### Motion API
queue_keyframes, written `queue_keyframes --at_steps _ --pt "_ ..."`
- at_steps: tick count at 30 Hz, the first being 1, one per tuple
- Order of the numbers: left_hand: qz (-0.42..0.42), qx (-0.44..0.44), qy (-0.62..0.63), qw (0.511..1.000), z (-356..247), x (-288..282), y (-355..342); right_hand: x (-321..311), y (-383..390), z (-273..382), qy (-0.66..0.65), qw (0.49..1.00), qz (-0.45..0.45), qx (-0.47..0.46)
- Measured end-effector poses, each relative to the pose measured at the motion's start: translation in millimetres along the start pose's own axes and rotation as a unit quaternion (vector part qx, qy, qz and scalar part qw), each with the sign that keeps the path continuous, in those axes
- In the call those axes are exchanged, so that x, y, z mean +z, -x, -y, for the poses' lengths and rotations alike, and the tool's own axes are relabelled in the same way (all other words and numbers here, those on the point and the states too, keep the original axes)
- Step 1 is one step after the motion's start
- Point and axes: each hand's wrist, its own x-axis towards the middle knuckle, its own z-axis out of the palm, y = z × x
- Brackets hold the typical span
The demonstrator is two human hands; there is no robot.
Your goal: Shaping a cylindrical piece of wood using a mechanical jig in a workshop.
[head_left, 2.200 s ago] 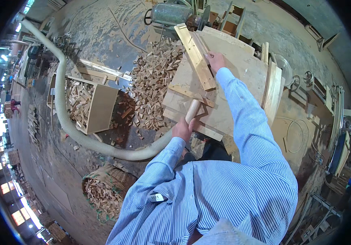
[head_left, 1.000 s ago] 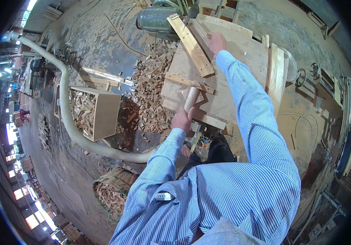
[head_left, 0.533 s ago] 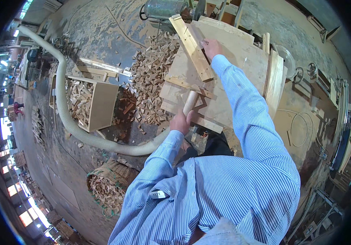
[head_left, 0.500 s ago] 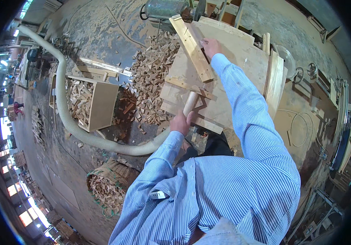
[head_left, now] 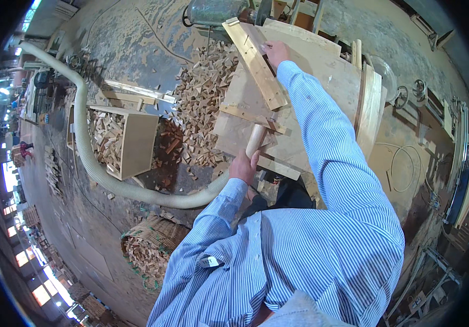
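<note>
My left hand (head_left: 244,165) grips a pale cylinder (head_left: 255,139), in line with a corrugated hose (head_left: 131,191); whether they join is unclear. The cylinder's upper end touches a short wooden strip (head_left: 234,112) on the plywood worktop (head_left: 327,82). Beyond it a long yellow board (head_left: 256,62) lies diagonally. At that board's right side, my right hand (head_left: 277,53) has its fingers closed at a narrow piece, too small to make out.
Small wood offcuts (head_left: 199,103) are heaped left of the worktop, beside an offcut-filled box (head_left: 136,141) and wicker basket (head_left: 161,237). A green machine (head_left: 218,11) stands beyond. Handwheels (head_left: 401,95) are at the right. A distant person (head_left: 24,150) appears far left.
Over these two seconds my right hand has shifted slightly away from me along the yellow board's right side. My left hand keeps its grip on the cylinder. The view has shifted a little.
</note>
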Motion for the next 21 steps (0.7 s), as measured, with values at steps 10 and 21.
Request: queue_keyframes --at_steps 10,21 --pt "0.001 0.002 -0.003 1.0 -40 4 -58 -8 -68 -25 0.017 1.0 -0.022 -0.005" --pt "-0.019 -0.001 -0.034 0.999 -48 5 -68 -51 -56 -18 0.004 0.997 0.02 0.07"
